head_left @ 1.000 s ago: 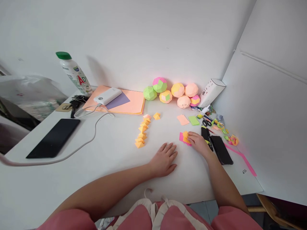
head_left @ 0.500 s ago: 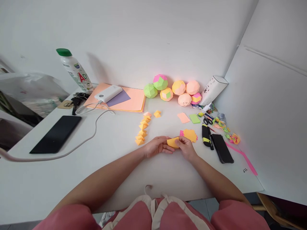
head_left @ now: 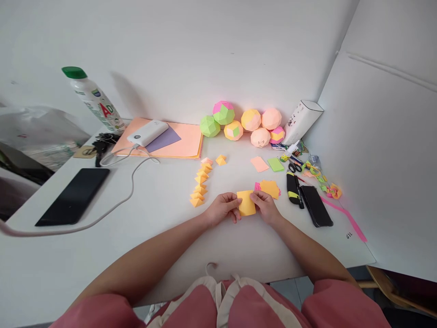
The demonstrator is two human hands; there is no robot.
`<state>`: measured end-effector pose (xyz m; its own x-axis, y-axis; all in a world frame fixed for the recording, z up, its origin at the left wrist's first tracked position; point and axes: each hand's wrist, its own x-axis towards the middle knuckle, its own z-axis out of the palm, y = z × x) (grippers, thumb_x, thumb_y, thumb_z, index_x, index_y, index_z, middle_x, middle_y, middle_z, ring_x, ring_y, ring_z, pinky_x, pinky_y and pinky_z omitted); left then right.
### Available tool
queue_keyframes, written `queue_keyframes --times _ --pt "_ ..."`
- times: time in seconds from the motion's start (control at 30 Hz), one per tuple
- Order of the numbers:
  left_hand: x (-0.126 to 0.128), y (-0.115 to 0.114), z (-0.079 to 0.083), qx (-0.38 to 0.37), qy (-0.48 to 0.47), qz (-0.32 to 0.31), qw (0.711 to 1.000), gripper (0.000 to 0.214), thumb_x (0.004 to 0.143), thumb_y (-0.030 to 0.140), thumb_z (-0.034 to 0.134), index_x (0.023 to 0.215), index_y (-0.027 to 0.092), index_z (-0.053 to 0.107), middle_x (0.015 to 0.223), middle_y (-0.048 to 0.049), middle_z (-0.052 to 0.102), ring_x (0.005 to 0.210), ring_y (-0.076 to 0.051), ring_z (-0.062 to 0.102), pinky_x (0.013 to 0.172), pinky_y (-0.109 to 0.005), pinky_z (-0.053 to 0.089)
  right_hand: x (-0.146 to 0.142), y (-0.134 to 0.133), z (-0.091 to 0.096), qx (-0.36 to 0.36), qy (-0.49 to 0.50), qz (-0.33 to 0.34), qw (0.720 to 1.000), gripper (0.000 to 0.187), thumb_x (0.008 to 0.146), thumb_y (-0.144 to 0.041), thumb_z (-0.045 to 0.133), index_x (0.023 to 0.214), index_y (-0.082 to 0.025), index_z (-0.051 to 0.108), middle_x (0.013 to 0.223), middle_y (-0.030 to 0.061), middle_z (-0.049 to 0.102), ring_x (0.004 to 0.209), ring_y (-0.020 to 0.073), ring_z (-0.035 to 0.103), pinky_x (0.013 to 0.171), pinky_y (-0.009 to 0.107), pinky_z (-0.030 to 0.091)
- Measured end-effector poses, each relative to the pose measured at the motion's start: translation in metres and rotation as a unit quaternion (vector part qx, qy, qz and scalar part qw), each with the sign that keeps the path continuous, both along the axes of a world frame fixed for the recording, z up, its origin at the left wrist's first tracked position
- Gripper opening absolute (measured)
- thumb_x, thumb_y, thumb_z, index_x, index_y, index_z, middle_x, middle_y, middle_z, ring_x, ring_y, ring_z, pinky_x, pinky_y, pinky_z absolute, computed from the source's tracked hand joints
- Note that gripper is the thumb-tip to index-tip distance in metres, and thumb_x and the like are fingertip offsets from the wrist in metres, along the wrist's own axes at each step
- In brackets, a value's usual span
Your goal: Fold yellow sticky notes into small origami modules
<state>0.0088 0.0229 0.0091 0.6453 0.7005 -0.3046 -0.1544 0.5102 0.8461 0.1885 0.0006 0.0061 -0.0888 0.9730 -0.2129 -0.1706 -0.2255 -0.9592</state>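
A square yellow-orange paper sheet (head_left: 246, 204) is held up flat between my two hands over the table. My left hand (head_left: 223, 207) pinches its left edge, thumb on the front. On the opposite edge, my right hand (head_left: 266, 207) grips the paper near its upper right corner. Just behind my right hand lies a pile of yellow-orange paper pieces (head_left: 270, 188), with pink paper (head_left: 257, 186) showing beneath. To the left runs a column of folded orange paper units (head_left: 200, 179), and one more folded unit (head_left: 221, 160) sits apart from it.
Several faceted paper balls (head_left: 233, 130) rest against the wall. Peach paper (head_left: 259, 164) and green paper (head_left: 276, 164) lie ahead. Scissors (head_left: 295, 167), a cutter (head_left: 292, 187) and a black phone (head_left: 317, 206) are rightward. Leftward are a tablet (head_left: 73, 196), a power bank (head_left: 148, 132), its cable (head_left: 132, 182) and a bottle (head_left: 95, 100).
The yellow-orange paper, curved and tilted before, now faces me as a flat square. My left fingers have closed onto its left edge. The view has shifted slightly.
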Motion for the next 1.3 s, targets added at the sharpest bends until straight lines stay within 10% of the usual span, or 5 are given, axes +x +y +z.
queue_keyframes --times 0.3,0.47,0.67,0.83,1.3 --pt "0.003 -0.004 -0.001 0.009 -0.009 0.067 0.998 0.033 0.067 0.04 0.07 0.076 0.016 0.049 0.045 0.0039 0.056 0.038 -0.009 0.051 0.04 -0.02 0.043 0.005 -0.001 0.0 0.11 -0.147 -0.022 0.983 0.023 0.071 -0.036 0.069 0.064 -0.018 0.056 0.054 -0.0038 0.052 0.046 0.0086 0.046 0.044 0.022 0.039" --pt "0.002 -0.004 0.0 -0.021 -0.035 0.101 0.994 0.04 0.077 0.053 0.054 0.082 0.014 0.051 0.064 -0.0035 0.062 0.05 -0.014 0.06 0.043 -0.024 0.047 0.009 -0.004 0.015 0.395 -0.281 -0.025 0.874 0.006 0.079 -0.022 0.06 0.078 -0.021 0.066 0.091 0.0068 0.067 0.085 0.0191 0.062 0.073 0.035 0.052" --pt "-0.002 -0.002 0.0 0.012 -0.084 0.017 0.996 0.039 0.075 0.049 0.059 0.085 0.012 0.057 0.065 -0.0045 0.062 0.054 -0.015 0.062 0.047 -0.025 0.048 0.005 -0.004 0.008 0.476 -0.348 0.022 0.807 0.019 0.085 -0.016 0.048 0.083 -0.023 0.066 0.115 0.01 0.061 0.096 0.0185 0.062 0.076 0.035 0.055" --pt "-0.001 -0.004 -0.001 0.017 -0.054 0.035 0.998 0.032 0.073 0.044 0.064 0.077 0.013 0.055 0.065 -0.0027 0.063 0.049 -0.013 0.06 0.045 -0.024 0.046 0.002 -0.002 0.007 0.446 -0.302 0.037 0.842 0.006 0.08 -0.023 0.059 0.077 -0.02 0.064 0.128 0.0113 0.051 0.1 0.0215 0.061 0.078 0.038 0.054" --pt "0.003 -0.012 -0.003 0.089 -0.04 0.031 0.995 0.037 0.076 0.049 0.058 0.085 0.014 0.05 0.074 -0.0044 0.062 0.055 -0.014 0.061 0.046 -0.024 0.048 -0.006 -0.012 0.014 0.185 -0.189 0.011 0.964 0.02 0.077 -0.031 0.062 0.062 -0.019 0.057 0.063 0.0013 0.059 0.059 0.0143 0.056 0.058 0.029 0.049"
